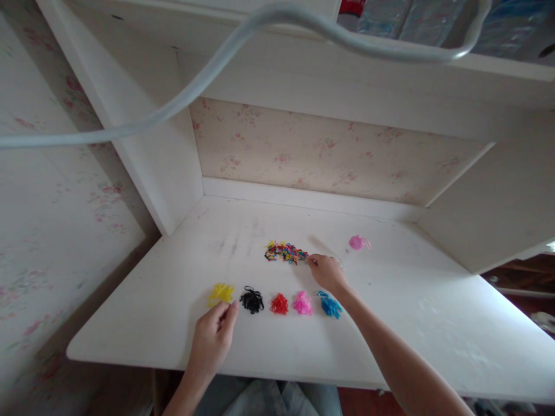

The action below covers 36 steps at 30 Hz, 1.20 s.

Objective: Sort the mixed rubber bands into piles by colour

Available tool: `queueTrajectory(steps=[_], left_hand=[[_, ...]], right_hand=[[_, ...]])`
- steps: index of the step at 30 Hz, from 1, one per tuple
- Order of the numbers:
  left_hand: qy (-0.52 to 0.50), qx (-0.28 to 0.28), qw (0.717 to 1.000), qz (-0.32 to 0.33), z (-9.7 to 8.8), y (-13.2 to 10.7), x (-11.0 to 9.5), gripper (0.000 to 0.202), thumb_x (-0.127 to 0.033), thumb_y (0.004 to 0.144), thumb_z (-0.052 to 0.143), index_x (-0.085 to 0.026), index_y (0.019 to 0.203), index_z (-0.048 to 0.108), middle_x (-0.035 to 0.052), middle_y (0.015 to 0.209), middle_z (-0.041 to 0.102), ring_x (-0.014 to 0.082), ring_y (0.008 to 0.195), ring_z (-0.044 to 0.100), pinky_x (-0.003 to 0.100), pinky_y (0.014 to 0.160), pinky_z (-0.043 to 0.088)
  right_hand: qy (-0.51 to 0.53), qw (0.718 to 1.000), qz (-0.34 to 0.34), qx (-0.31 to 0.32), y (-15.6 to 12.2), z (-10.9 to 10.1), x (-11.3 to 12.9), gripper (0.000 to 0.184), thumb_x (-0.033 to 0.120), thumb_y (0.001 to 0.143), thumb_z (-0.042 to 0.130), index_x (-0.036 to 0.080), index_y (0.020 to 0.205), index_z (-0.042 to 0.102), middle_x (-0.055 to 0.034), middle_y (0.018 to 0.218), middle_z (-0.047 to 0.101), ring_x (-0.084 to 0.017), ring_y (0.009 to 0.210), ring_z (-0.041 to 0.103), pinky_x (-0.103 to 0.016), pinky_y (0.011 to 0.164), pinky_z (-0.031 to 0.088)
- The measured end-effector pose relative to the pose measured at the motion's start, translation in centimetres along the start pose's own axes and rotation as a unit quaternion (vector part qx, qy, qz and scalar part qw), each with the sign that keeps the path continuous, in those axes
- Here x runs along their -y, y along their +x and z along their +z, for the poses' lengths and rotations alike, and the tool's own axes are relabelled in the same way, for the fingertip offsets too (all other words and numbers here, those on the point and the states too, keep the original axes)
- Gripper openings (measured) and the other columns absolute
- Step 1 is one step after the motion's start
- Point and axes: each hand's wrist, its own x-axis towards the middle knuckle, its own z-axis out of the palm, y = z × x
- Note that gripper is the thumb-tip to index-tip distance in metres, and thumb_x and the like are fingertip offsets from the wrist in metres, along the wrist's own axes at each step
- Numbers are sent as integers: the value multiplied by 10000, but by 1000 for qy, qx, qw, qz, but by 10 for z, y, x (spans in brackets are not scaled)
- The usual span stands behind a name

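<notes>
A mixed heap of small coloured rubber bands [285,252] lies mid-desk. In front of it sits a row of sorted piles: yellow [221,292], black [252,300], red [280,304], pink [302,303] and blue [330,305]. My right hand [328,273] reaches over the blue pile, its fingertips pinched at the right edge of the mixed heap. My left hand [213,338] rests near the desk's front edge, fingers curled, thumb and forefinger pinched just below the yellow and black piles. What either pinch holds is too small to see.
The white desk [416,312] sits in an alcove with white side panels and flowered wallpaper behind. A pink blob-like object [358,242] lies at the back right. A grey hose [243,40] arcs overhead below a shelf.
</notes>
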Motion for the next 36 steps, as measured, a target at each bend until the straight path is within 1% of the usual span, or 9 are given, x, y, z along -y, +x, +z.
queueTrajectory(steps=[9, 14, 16, 22, 26, 29, 31, 34, 36], left_hand=[[12, 8, 1000, 4, 1, 0, 1, 346, -376, 851, 447, -190, 569, 372, -58, 493, 354, 81, 467, 365, 195, 468, 295], [23, 4, 1000, 14, 0, 0, -1, 352, -381, 853, 449, -193, 567, 369, -57, 489, 361, 84, 461, 373, 205, 470, 298], [27, 7, 999, 15, 0, 0, -2, 355, -387, 856, 448, -193, 569, 374, -57, 490, 367, 83, 462, 379, 205, 473, 302], [28, 9, 999, 17, 0, -1, 0, 353, -389, 858, 443, -190, 572, 388, -55, 493, 377, 80, 465, 384, 195, 473, 314], [32, 11, 999, 13, 0, 0, -1, 352, -388, 850, 454, -185, 565, 408, -53, 484, 387, 81, 461, 390, 189, 471, 314], [32, 19, 999, 15, 0, -1, -2, 356, -393, 855, 448, -186, 568, 403, -52, 492, 394, 82, 470, 399, 189, 482, 321], [33, 22, 999, 19, 1, -1, -2, 353, -391, 854, 450, -185, 570, 409, -53, 494, 394, 81, 472, 398, 188, 485, 321], [34, 22, 999, 23, 1, -2, -2, 348, -391, 847, 460, -184, 569, 424, -54, 485, 386, 79, 460, 388, 189, 470, 315], [29, 19, 999, 19, 2, -2, -2, 349, -396, 844, 464, -185, 569, 428, -54, 481, 377, 80, 452, 380, 190, 459, 312]], right_hand=[[36, 999, 0, -11, -3, 6, -16, 368, 356, 892, 348, 251, 1004, 682, -52, 908, 696, -174, 852, 624, -230, 670, 374], [43, 999, -15, 13, -9, 14, -16, 289, 376, 816, 485, 273, 999, 683, -29, 842, 694, -165, 794, 626, -218, 645, 366], [44, 999, -16, 15, -10, 16, -14, 280, 346, 820, 472, 262, 983, 685, -34, 834, 690, -164, 792, 621, -218, 643, 361], [65, 997, -33, 2, -18, 3, -15, 308, 349, 856, 409, 236, 922, 687, -39, 810, 681, -158, 764, 609, -218, 636, 355], [111, 992, -50, -16, -45, -6, -33, 365, 401, 875, 362, 231, 943, 678, -7, 742, 665, -127, 675, 586, -200, 598, 359], [170, 984, -44, -19, -69, -2, -54, 414, 476, 855, 376, 217, 911, 695, 14, 597, 612, -121, 545, 528, -204, 521, 338], [194, 980, -37, -11, -82, 3, -67, 426, 496, 839, 394, 216, 895, 710, 13, 595, 618, -128, 552, 534, -208, 521, 346], [209, 977, -21, -19, -88, 6, -79, 432, 499, 828, 403, 216, 910, 718, -3, 664, 659, -146, 615, 569, -217, 564, 382], [202, 979, -7, -40, -84, 5, -79, 430, 489, 833, 394, 215, 923, 713, -7, 652, 657, -144, 600, 568, -219, 569, 388]])
